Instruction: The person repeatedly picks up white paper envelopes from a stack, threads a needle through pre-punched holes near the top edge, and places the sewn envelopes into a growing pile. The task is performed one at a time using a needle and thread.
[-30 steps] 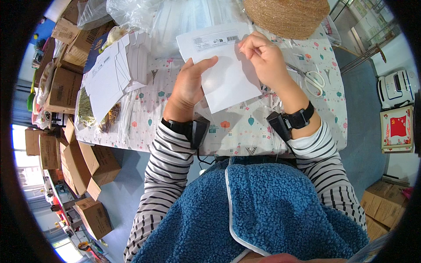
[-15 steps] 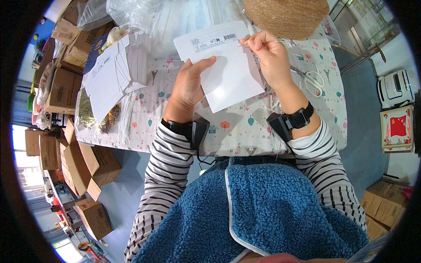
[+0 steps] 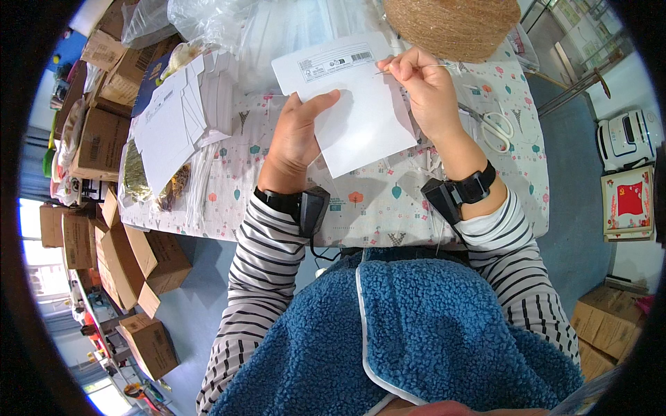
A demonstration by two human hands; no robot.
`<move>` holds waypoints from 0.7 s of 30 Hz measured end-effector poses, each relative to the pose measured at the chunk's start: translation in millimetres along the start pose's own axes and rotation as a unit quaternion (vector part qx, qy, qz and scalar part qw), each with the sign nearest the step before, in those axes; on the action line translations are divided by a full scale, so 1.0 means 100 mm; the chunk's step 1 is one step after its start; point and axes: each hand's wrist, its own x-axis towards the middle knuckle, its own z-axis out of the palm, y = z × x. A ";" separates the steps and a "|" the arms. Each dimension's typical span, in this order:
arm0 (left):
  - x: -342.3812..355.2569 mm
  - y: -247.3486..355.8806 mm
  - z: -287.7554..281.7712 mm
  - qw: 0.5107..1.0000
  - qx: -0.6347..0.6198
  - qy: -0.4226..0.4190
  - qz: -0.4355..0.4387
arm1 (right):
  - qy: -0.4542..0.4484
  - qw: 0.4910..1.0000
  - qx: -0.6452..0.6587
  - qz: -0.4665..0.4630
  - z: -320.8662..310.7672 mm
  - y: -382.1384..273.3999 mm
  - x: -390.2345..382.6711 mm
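My left hand (image 3: 293,142) grips a white card (image 3: 362,125) by its left edge, thumb lying across the face. The card has rounded upper corners and a printed label panel near the top; it is held tilted above the table. At the card's upper right, my right hand (image 3: 431,97) pinches a thin, needle-like piece (image 3: 381,73), whose tip points left over the card. A fine pale thread (image 3: 441,66) trails to the right from those fingers. Whether the tip pierces the card I cannot tell.
White-handled scissors (image 3: 497,132) lie right of my right hand. A large brown yarn cone (image 3: 454,24) stands at the back. Stacked white cards (image 3: 170,132) and clear plastic bags (image 3: 208,21) are at the left and back of the patterned tablecloth (image 3: 374,218). Cardboard boxes (image 3: 149,343) stand on the left floor.
The card and my left hand have shifted very slightly left. My right hand keeps its pinch at almost the same spot.
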 end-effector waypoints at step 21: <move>0.11 -0.19 0.10 0.988 0.136 -0.017 0.074 | -0.023 0.972 -0.196 -0.132 0.16 -0.15 -0.08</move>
